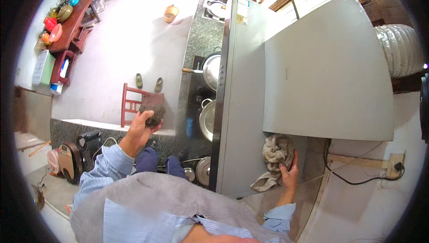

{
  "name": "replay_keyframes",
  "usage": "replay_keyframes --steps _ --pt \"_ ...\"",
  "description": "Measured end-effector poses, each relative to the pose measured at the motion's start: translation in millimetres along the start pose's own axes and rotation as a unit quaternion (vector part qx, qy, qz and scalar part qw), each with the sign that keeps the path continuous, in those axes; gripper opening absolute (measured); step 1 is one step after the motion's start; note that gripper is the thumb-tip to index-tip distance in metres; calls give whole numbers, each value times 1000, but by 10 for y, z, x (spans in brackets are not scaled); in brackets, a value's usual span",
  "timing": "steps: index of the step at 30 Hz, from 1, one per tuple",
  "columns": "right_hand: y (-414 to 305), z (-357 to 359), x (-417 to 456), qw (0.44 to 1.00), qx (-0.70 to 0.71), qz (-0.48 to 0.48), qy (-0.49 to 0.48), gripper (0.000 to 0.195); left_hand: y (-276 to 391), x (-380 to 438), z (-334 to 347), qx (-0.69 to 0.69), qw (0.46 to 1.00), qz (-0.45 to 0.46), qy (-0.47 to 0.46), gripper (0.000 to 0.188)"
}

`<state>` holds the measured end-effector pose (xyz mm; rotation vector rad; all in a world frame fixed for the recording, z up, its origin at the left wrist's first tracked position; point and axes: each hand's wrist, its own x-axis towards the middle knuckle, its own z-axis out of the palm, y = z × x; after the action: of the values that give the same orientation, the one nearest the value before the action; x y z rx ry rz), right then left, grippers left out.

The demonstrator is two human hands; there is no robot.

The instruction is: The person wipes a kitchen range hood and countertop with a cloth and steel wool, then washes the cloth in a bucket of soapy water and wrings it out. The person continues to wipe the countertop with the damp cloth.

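Note:
A dark, coarse scouring pad (154, 115) is gripped in my left hand (140, 127), held out over the granite counter's edge, with a red wooden chair beyond it. On the right, my right hand (290, 172) holds a crumpled beige cloth (277, 151) against the grey metal range hood (241, 109), near the foot of its upright duct cover (325, 72). One end of the cloth hangs towards the hood's near edge. Part of the right palm is hidden by the cloth.
Below the hood's front edge are a lidded wok (211, 72) and a steel pan (208, 119) on the stove. A wooden-handled spatula (192, 70) juts out over the counter (192, 42). A black cable (352, 179) runs to a wall socket at right. Appliances (70, 162) stand at lower left.

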<state>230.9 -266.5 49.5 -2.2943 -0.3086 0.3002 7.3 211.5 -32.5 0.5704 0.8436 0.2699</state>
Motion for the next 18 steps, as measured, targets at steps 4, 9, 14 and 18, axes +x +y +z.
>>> replay_keyframes --steps 4,9,14,18 --pt "-82 48 -134 999 -6 -19 48 71 182 48 -396 -10 1000 -8 -8 21" --pt "14 159 -402 984 22 48 171 60 524 193 -698 -21 999 12 33 20" --pt "105 229 -690 934 36 183 305 45 649 465 -1247 -23 999 27 -32 25" --pt "-226 396 -566 970 -48 100 216 65 774 452 -1473 -74 997 -15 -32 27"
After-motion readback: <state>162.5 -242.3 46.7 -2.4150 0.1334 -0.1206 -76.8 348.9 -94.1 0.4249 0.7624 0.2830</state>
